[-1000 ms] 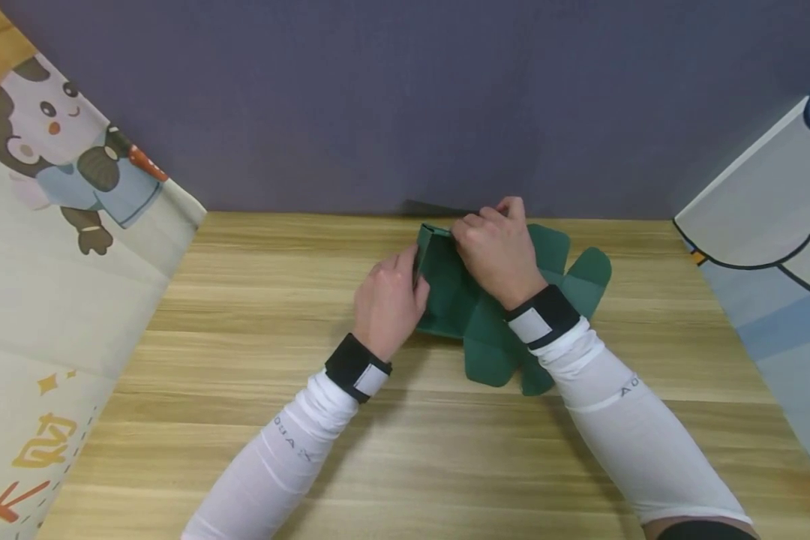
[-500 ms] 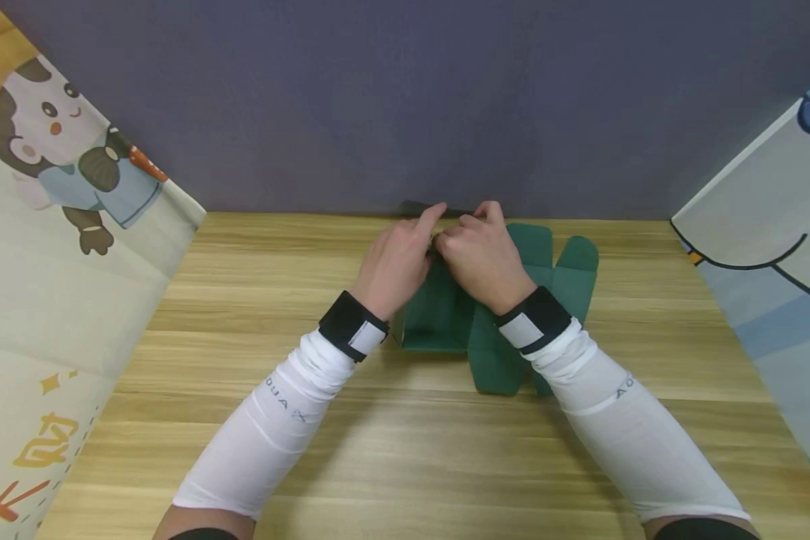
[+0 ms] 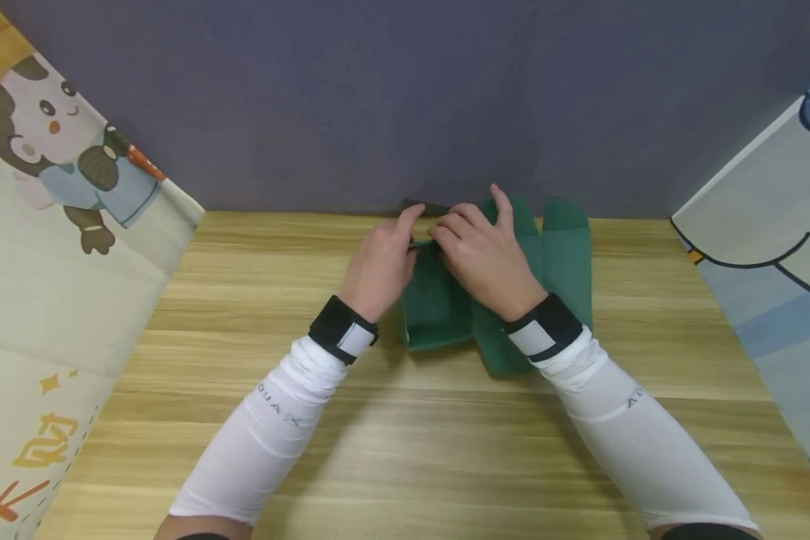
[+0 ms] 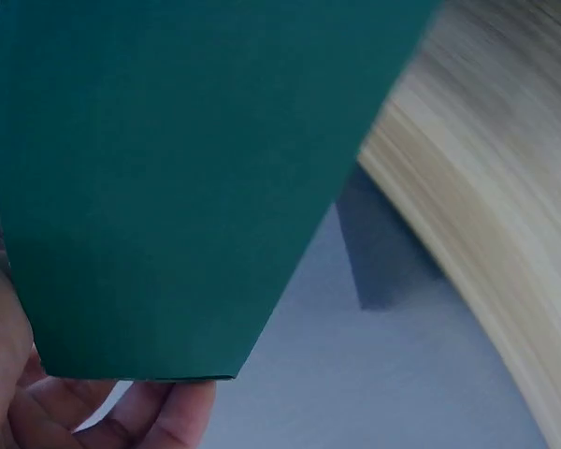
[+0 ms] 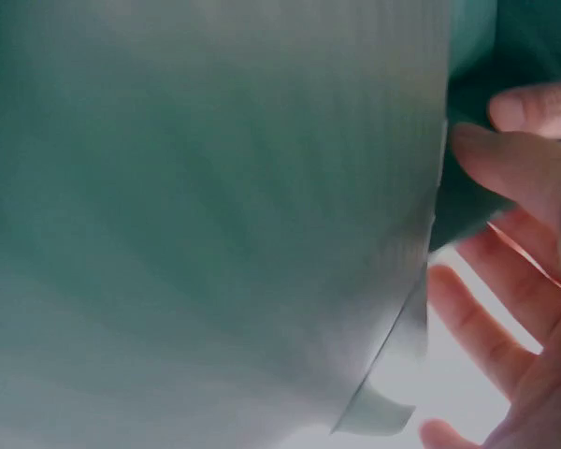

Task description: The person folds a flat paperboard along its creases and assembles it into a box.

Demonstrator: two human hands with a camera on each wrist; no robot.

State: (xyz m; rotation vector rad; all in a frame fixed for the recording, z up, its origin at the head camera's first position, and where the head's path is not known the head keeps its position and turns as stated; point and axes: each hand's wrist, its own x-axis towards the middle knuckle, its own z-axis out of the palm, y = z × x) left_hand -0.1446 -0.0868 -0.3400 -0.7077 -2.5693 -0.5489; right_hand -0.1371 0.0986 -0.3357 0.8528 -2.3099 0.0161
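A dark green cardboard box (image 3: 439, 296), part folded, lies near the table's far edge with its inside facing up. Its lid panel and rounded flaps (image 3: 567, 262) spread out to the right. At the far left corner my left hand (image 3: 378, 262) grips the box wall, index finger stretched forward. Close beside it my right hand (image 3: 482, 259) holds the far wall, with its index finger raised. One green panel (image 4: 168, 187) fills much of the left wrist view, and fingertips show below its edge. In the right wrist view, the thumb (image 5: 514, 168) touches the cardboard. The far wall is partly hidden by both hands.
The wood-grain table (image 3: 405, 450) meets a dark grey-blue backdrop (image 3: 405, 105) right behind the box. Printed cartoon sheets stand on the left (image 3: 74, 187) and right (image 3: 749, 225).
My left hand has shifted from the box's left wall to its far left corner. The right-hand flaps have swung away from me. My right hand's index finger has lifted and its fingers have straightened somewhat.
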